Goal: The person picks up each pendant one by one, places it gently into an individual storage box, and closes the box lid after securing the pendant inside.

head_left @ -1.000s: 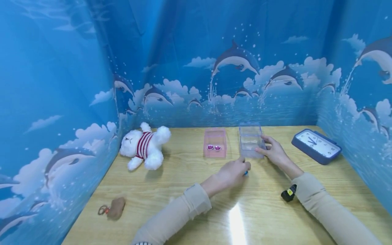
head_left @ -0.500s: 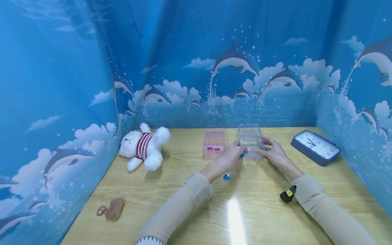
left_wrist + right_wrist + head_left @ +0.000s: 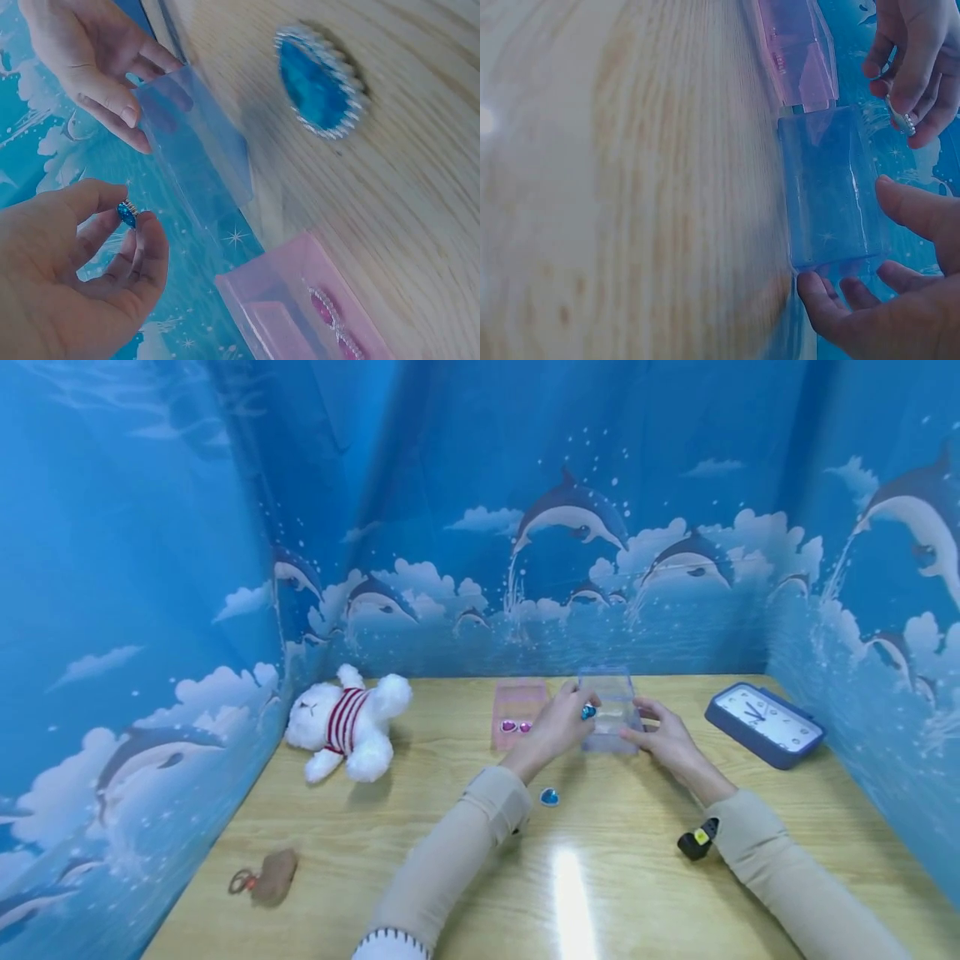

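My left hand (image 3: 553,722) pinches a blue gem (image 3: 588,712) with a silver beaded rim between thumb and fingers, raised near the clear bluish plastic box (image 3: 606,743). The left wrist view shows this gem (image 3: 127,214) at the fingertips. The right hand (image 3: 666,739) holds the box at its right side; in the right wrist view its thumb and fingers lie around one end of the box (image 3: 832,195). A second blue gem (image 3: 550,797) lies on the table in front of the boxes. Left of the clear box is a pink box (image 3: 504,743) with two pink gems (image 3: 509,727) inside.
On the left lies a white plush toy (image 3: 348,722) in a striped top, with a brown keychain pouch (image 3: 274,877) nearer the front. A blue-framed clock (image 3: 765,722) lies at the right. A dolphin-print curtain (image 3: 450,568) bounds the wooden table (image 3: 450,827).
My left hand has moved away with one blue gem toward the clear box, uncovering the second gem on the table. The right hand has stayed on the box.
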Available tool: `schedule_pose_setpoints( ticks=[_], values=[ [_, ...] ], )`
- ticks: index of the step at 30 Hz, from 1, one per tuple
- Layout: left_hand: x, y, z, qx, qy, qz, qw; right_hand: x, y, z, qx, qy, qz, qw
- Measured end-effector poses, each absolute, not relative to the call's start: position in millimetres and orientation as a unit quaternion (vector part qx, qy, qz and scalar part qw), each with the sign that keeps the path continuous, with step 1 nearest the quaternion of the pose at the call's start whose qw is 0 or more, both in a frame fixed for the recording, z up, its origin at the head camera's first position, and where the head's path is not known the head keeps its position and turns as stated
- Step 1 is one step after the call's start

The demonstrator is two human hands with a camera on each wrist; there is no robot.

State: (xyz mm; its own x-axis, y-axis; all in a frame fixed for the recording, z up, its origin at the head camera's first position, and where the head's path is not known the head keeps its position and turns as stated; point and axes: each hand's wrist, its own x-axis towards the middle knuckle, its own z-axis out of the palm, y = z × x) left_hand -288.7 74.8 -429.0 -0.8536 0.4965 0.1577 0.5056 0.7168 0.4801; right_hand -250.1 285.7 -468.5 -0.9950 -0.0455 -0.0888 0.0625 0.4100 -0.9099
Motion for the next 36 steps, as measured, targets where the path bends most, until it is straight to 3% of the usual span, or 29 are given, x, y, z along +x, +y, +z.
schedule_pose_setpoints(
  ticks=[18, 36],
  values=[
    [-308, 93, -436, -0.286, -0.926, -0.248, -0.015, -249, 281, -468, 0.009, 0.834, -0.55, 0.05],
    [-314, 102, -448, -0.306, -0.947, -0.096, 0.025, -252, 282, -470, 0.025, 0.831, -0.553, 0.053]
  ],
)
